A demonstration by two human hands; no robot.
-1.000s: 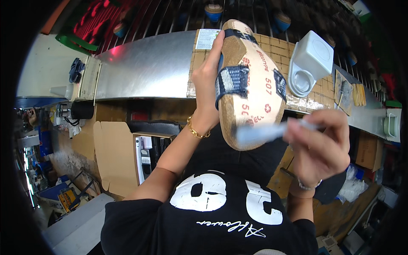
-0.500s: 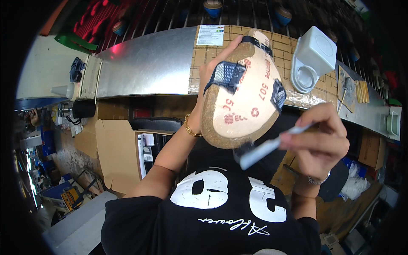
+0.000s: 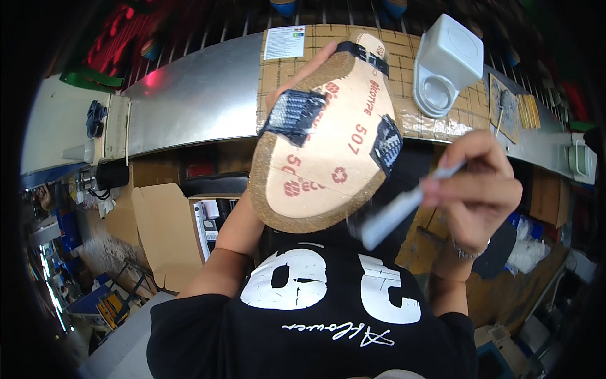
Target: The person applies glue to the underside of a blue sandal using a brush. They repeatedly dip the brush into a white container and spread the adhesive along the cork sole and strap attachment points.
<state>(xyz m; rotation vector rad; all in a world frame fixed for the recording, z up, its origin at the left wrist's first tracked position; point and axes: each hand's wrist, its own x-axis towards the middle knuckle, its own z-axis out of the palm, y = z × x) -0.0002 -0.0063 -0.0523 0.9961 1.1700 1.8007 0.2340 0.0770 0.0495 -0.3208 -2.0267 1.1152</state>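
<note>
My left hand point(image 3: 304, 71) grips a sandal without its outsole point(image 3: 325, 151), its underside turned up toward me. Most of that hand is hidden behind it; only fingers show along its left side. The underside has a pale printed insole board with a brown rim. Dark woven strap ends point(image 3: 295, 115) are folded over both sides, and a black strap crosses near the narrow far end. My right hand point(image 3: 476, 189) pinches a brush with a whitish handle point(image 3: 394, 213). The brush head is blurred, close to the sandal's wide near end; I cannot tell whether they touch.
A white plastic bottle with a round cup point(image 3: 449, 57) stands on the cardboard-covered bench. Right of it, a stick lies on a stained board point(image 3: 505, 104). Bare metal bench point(image 3: 196, 95) stretches left. An open cardboard box point(image 3: 165, 237) sits below. Rollers point(image 3: 237, 16) run behind.
The sandal has shifted left and nearer to me, showing its underside more squarely. The brush has moved from the near rim to slightly right of it. The whole view has shifted a little.
</note>
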